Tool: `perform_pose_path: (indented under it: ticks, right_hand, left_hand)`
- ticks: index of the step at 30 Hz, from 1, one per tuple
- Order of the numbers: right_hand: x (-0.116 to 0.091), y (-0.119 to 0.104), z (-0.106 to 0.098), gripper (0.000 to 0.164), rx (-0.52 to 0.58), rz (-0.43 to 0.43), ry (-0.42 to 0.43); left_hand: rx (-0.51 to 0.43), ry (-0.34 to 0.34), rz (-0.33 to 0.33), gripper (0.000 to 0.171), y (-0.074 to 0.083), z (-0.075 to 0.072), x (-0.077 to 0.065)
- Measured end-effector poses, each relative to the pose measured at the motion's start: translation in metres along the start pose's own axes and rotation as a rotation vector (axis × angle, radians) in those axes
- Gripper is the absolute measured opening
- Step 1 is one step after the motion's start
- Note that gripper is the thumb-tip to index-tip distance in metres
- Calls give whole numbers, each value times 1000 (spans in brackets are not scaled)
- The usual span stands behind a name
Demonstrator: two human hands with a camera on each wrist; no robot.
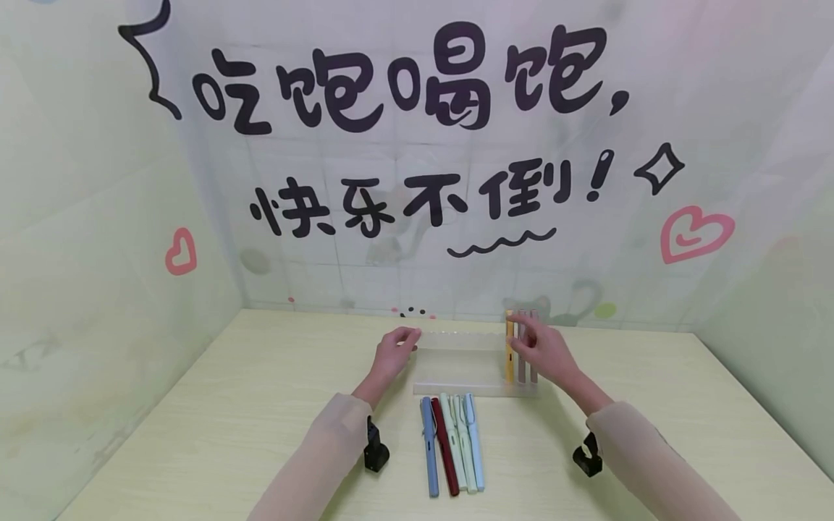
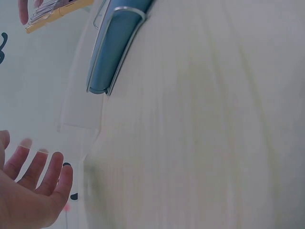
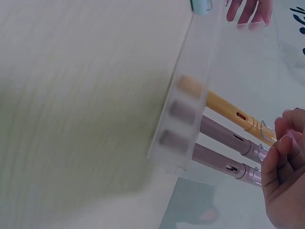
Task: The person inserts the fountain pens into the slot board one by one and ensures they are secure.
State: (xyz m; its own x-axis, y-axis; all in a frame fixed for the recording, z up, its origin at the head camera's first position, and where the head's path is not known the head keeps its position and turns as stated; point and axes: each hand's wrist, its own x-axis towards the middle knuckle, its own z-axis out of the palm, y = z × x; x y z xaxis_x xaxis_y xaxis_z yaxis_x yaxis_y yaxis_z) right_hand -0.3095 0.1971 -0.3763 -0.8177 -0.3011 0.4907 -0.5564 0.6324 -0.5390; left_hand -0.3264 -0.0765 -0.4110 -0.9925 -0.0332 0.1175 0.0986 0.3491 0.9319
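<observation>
A clear plastic pen rack (image 1: 459,365) stands toward the back of the table. My right hand (image 1: 547,350) is at its right end, thumb and forefinger pinching the upper part of a yellow pen (image 3: 224,106) that stands in the rack. Two mauve pens (image 3: 217,157) stand beside it, their lower ends seen blurred through the front lip. At the rack's left edge, my left hand (image 1: 392,356) touches the upper corner with its fingertips. The left wrist view shows that hand's fingers (image 2: 50,179) loosely extended and spread.
Several pens lie side by side before the rack: a blue pen (image 1: 429,445), a dark red pen (image 1: 446,445), pale green ones (image 1: 454,449) and a light blue pen (image 1: 475,441). A printed backdrop (image 1: 417,275) rises behind the table (image 1: 260,434).
</observation>
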Motion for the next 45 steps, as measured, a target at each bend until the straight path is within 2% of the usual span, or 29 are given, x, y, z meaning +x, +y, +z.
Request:
perform_pose_path:
  ticks: [14, 27, 32, 39, 41, 45]
  right_hand:
    - [-20, -7, 12, 30, 88, 39, -84]
    - [-37, -13, 26, 29, 193, 19, -175]
    - [-41, -20, 29, 29, 226, 57, -218]
    - [-46, -53, 20, 27, 324, 129, -265]
    - [-48, -53, 22, 27, 336, 151, -282]
    - [-50, -39, 33, 29, 352, 184, -311]
  left_hand:
    - [-1, -1, -4, 33, 3, -2, 0]
    - [1, 3, 0, 34, 2, -2, 0]
    - [-2, -1, -7, 35, 2, -2, 0]
    - [-5, 3, 4, 35, 1, -1, -1]
    - [-8, 4, 9, 34, 1, -1, 0]
    - [-9, 4, 15, 32, -1, 0, 0]
